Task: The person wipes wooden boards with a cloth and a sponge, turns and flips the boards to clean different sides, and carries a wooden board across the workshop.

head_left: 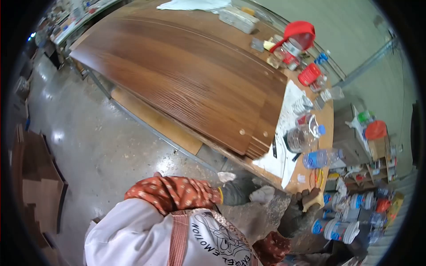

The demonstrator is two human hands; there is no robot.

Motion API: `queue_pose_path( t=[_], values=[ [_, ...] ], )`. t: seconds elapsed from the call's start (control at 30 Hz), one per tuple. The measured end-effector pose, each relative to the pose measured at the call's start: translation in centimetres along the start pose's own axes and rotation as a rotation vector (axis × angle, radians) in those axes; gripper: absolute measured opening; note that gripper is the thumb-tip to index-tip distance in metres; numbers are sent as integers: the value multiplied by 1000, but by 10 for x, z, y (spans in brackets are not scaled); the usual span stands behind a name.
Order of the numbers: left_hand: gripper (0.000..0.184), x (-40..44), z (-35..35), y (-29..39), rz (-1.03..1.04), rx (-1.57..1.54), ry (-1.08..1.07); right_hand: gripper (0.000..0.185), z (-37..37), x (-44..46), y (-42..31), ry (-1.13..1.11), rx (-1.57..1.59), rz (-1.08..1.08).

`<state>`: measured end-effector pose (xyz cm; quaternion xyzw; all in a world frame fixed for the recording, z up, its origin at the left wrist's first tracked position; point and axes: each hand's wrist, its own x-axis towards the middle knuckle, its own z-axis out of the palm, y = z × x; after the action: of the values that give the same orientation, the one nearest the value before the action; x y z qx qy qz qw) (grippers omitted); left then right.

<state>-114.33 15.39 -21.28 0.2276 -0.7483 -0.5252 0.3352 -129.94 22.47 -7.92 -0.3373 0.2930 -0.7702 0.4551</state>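
My left hand (239,191), in a grey work glove below a patterned orange sleeve, is held in front of my body, beside the table's front edge. Pale lumps show at its finger end; whether they are dusty glove fingertips or a rag is unclear. At the table's right corner, my right hand (298,208), in a dark glove, is closed around a pale yellow piece (314,201) of unclear kind. Yellow-handled scissors or pliers (317,177) lie just beyond it. A brown wood-grain panel (177,84) lies across the table (327,133), with grooved edges and small round marks near its right end.
Stained white paper (284,137) lies right of the panel, near a large clear jug (302,138), a water bottle (321,158) and a red container (309,74). A red strainer-like item (301,34) stands behind. Several paint buckets (341,230) are at lower right; brown panels (42,181) stand at left.
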Motion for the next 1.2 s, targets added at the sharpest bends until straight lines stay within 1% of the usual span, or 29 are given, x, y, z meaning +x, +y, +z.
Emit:
queue_pose_path(
  t=[0.03, 0.07, 0.1, 0.13, 0.17, 0.23, 0.27, 0.33, 0.37, 0.47, 0.5, 0.6, 0.63, 0.7, 0.73, 0.77, 0.8, 0.83, 0.87, 0.9, 0.93, 0.97, 1.03, 1.1, 1.2],
  values=[
    [38, -8, -3, -5, -137, -212, -62, 52, -5, -4, 0, 88, -131, 0],
    [37, -23, -15, -3, -228, -401, -55, 53, -14, -3, 5, 106, -262, -41],
    [36, -41, -30, -3, -319, -588, -4, 54, -28, 0, 17, 120, -391, -81],
    [35, -61, -45, -6, -406, -751, 88, 56, -35, 3, 24, 131, -521, -119],
    [35, -82, -59, -10, -488, -904, 214, 55, -25, 7, 30, 82, -596, -173],
    [34, -130, -86, -26, -577, -1168, 527, 57, -7, 17, 45, 69, -737, -178],
    [33, -157, -101, -35, -581, -1268, 680, 58, -2, 24, 50, 56, -807, -181],
    [37, -207, -123, -54, -505, -1462, 904, 63, -13, 48, 62, -82, -1246, -332],
    [35, -222, -130, -46, -450, -1418, 962, 65, -18, 57, 69, -156, -1462, -407],
    [29, -260, -141, -32, -342, -1293, 1135, 76, -13, 73, 87, -203, -1803, -464],
    [30, -250, -136, -9, -332, -1195, 1251, 83, -11, 69, 88, -241, -1724, -434],
    [37, -243, -126, 4, -303, -1161, 1198, 86, 11, 49, 76, -305, -1850, -340],
    [40, -249, -123, -12, -272, -1137, 1087, 84, 7, 44, 78, -343, -1875, -307],
    [45, -242, -116, -13, -191, -1191, 794, 84, 1, 35, 77, -403, -1814, -351],
    [45, -198, -110, 45, -357, -1042, 853, 83, -1, 32, 76, -428, -1784, -376],
    [48, -176, -106, 60, -262, -1178, 720, 80, 8, 30, 68, -375, -1818, -464],
    [43, -166, -105, 53, -335, -1136, 708, 78, 6, 35, 61, -311, -1743, -493],
    [38, -163, -104, 33, -360, -669, 559, 76, 1, 41, 53, -247, -1668, -521],
    [35, -150, -102, 36, -359, -481, 470, 74, -4, 48, 44, -183, -1591, -548],
    [31, -137, -99, 39, -348, -282, 388, 71, -5, 57, 37, 36, -1528, -496],
    [28, -124, -96, 43, -325, -93, 317, 76, -23, 74, 36, 239, -1278, -442],
    [30, -112, -95, 52, -433, -275, 260, 81, -47, 95, 39, 417, -1017, -386],
    [34, -87, -82, 75, -533, -719, 260, 94, -71, 132, 40, 422, -1089, -467],
    [39, -57, -63, 100, -494, -1237, 375, 101, -89, 172, 43, 384, -1175, -378],
    [44, -43, -54, 116, -574, -1294, 303, 103, -111, 221, 60, 378, -1155, -333]
  ],
)
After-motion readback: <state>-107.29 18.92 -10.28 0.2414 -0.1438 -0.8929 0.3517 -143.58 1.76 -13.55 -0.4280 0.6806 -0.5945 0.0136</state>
